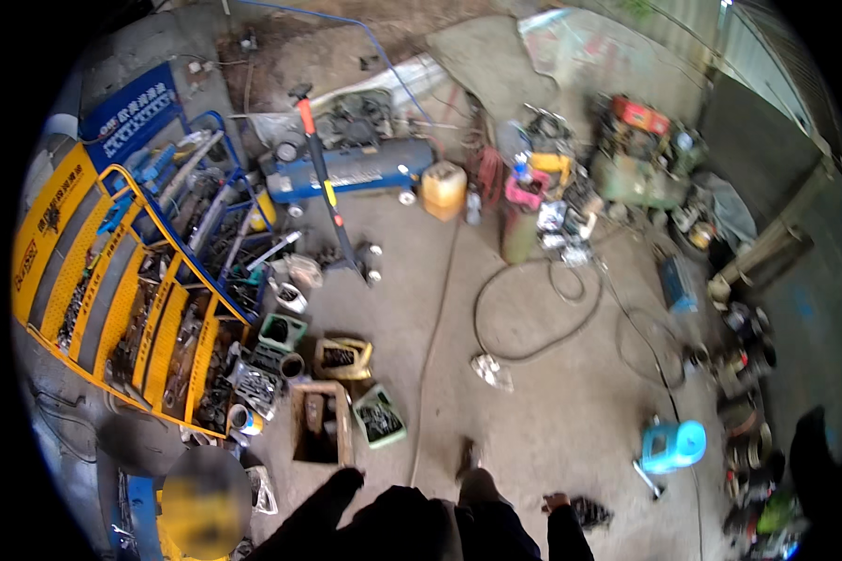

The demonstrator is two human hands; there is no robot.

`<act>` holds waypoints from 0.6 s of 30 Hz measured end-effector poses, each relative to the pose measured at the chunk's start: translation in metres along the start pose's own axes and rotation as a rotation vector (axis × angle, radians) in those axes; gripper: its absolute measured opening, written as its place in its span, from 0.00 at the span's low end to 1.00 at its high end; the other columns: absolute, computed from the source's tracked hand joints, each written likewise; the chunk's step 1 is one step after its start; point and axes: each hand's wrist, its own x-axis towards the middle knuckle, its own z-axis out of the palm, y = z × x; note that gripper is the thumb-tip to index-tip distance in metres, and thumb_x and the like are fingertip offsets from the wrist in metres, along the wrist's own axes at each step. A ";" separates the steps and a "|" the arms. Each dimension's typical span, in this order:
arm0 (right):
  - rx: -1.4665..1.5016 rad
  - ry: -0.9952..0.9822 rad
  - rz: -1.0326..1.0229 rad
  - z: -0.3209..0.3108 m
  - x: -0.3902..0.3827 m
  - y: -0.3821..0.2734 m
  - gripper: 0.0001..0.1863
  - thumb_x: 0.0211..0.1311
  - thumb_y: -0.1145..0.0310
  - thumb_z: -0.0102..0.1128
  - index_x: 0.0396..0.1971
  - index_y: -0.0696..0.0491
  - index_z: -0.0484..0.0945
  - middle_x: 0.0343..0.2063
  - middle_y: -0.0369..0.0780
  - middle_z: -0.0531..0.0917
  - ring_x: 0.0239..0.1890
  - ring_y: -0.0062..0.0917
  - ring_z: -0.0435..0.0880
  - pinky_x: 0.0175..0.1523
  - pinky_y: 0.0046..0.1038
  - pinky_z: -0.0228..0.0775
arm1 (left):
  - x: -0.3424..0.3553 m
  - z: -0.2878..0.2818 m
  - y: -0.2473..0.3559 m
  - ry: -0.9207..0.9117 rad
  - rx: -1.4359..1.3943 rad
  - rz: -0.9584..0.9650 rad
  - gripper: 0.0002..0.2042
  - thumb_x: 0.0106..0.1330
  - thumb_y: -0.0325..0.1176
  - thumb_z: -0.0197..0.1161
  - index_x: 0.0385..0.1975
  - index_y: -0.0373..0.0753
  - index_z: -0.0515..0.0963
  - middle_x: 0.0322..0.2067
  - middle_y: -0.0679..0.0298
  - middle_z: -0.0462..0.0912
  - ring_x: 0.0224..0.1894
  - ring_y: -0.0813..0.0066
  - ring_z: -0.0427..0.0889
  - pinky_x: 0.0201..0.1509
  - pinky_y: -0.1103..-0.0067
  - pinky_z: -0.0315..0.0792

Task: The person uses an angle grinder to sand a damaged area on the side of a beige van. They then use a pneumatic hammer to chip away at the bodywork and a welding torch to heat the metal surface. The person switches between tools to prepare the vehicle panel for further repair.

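At the lower edge my left arm reaches forward and ends in my left hand (pixel 350 479), a dark shape near a wooden box (pixel 344 421); its fingers cannot be made out. Further right, my right hand (pixel 557 502) hangs low over the floor, fingers a little apart, with nothing visible in them. Just beside it is a black, jagged object (pixel 591 512) whose kind I cannot tell. My shoe (pixel 471 456) shows between the two hands. In front of the left hand, a green tray (pixel 400 434) holds small dark metal parts.
A yellow tiered rack (pixel 150 271) full of tools stands left. Ahead are a blue air compressor (pixel 351 171), a long-handled floor jack (pixel 320 168) and a jug (pixel 442 192). A hose (pixel 477 318) loops over the floor. A light-blue stool (pixel 674 444) stands right.
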 end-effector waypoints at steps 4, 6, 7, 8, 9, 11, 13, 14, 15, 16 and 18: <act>1.170 -0.315 0.751 -0.120 0.141 0.036 0.17 0.62 0.62 0.64 0.42 0.60 0.77 0.26 0.45 0.86 0.23 0.34 0.85 0.24 0.35 0.78 | 0.049 0.045 0.066 0.071 0.412 -0.291 0.14 0.63 0.34 0.61 0.41 0.29 0.77 0.28 0.50 0.81 0.26 0.57 0.82 0.29 0.63 0.78; 0.999 -0.385 0.533 -0.222 0.214 0.006 0.17 0.61 0.60 0.63 0.40 0.59 0.77 0.26 0.44 0.86 0.24 0.30 0.86 0.26 0.34 0.79 | 0.068 0.040 0.105 0.126 0.344 -0.355 0.14 0.63 0.35 0.61 0.41 0.29 0.78 0.28 0.51 0.81 0.26 0.59 0.82 0.29 0.64 0.78; 0.851 -0.366 0.419 -0.276 0.261 0.007 0.17 0.61 0.59 0.62 0.39 0.58 0.78 0.25 0.43 0.86 0.23 0.28 0.86 0.26 0.32 0.78 | 0.097 0.040 0.128 0.136 0.303 -0.352 0.14 0.63 0.35 0.61 0.41 0.30 0.78 0.28 0.51 0.81 0.26 0.59 0.82 0.30 0.65 0.78; 0.711 -0.337 0.309 -0.323 0.310 0.008 0.16 0.61 0.59 0.62 0.38 0.58 0.78 0.24 0.42 0.86 0.23 0.26 0.86 0.26 0.31 0.78 | 0.131 0.038 0.151 0.144 0.278 -0.341 0.14 0.64 0.36 0.61 0.41 0.30 0.78 0.28 0.52 0.82 0.27 0.60 0.82 0.30 0.66 0.78; 0.835 -0.216 0.283 -0.360 0.361 0.015 0.16 0.60 0.57 0.60 0.37 0.57 0.80 0.24 0.40 0.86 0.23 0.24 0.86 0.27 0.28 0.78 | 0.173 0.034 0.177 0.139 0.261 -0.322 0.14 0.64 0.36 0.61 0.41 0.30 0.78 0.28 0.52 0.82 0.27 0.61 0.82 0.31 0.66 0.78; 0.852 -0.129 0.221 -0.444 0.467 0.000 0.16 0.60 0.57 0.61 0.37 0.57 0.80 0.23 0.40 0.86 0.23 0.24 0.86 0.27 0.28 0.77 | 0.243 0.011 0.215 0.170 0.232 -0.317 0.14 0.64 0.37 0.61 0.41 0.31 0.78 0.28 0.53 0.82 0.27 0.62 0.82 0.31 0.67 0.78; 0.799 0.007 0.095 -0.503 0.563 -0.011 0.17 0.59 0.57 0.62 0.39 0.57 0.79 0.25 0.41 0.86 0.23 0.25 0.85 0.26 0.29 0.76 | 0.320 -0.021 0.257 0.186 0.220 -0.308 0.15 0.65 0.38 0.61 0.41 0.31 0.78 0.28 0.54 0.82 0.28 0.63 0.83 0.32 0.68 0.78; 0.911 -0.018 0.137 -0.519 0.593 -0.018 0.17 0.60 0.57 0.62 0.39 0.57 0.79 0.25 0.42 0.86 0.22 0.26 0.85 0.26 0.28 0.76 | 0.360 -0.042 0.280 0.201 0.223 -0.296 0.15 0.65 0.39 0.61 0.41 0.32 0.78 0.28 0.54 0.82 0.28 0.64 0.83 0.32 0.69 0.78; 1.013 -0.049 0.169 -0.543 0.622 -0.030 0.18 0.60 0.58 0.62 0.40 0.57 0.79 0.26 0.42 0.86 0.22 0.27 0.85 0.26 0.27 0.76 | 0.382 -0.049 0.295 0.204 0.214 -0.320 0.15 0.65 0.39 0.61 0.41 0.32 0.78 0.28 0.54 0.83 0.28 0.65 0.83 0.33 0.69 0.78; 1.116 -0.085 0.201 -0.570 0.659 -0.045 0.18 0.60 0.58 0.62 0.41 0.57 0.79 0.27 0.43 0.86 0.22 0.28 0.85 0.26 0.27 0.76 | 0.418 -0.076 0.317 0.226 0.221 -0.317 0.15 0.65 0.40 0.60 0.41 0.32 0.78 0.28 0.55 0.83 0.29 0.65 0.83 0.33 0.70 0.78; 0.822 -0.067 0.028 -0.602 0.718 -0.056 0.17 0.56 0.65 0.65 0.47 0.47 0.80 0.24 0.38 0.85 0.20 0.26 0.82 0.22 0.30 0.74 | 0.486 -0.115 0.370 0.242 0.211 -0.286 0.15 0.66 0.41 0.60 0.41 0.33 0.78 0.28 0.56 0.83 0.29 0.67 0.83 0.34 0.71 0.78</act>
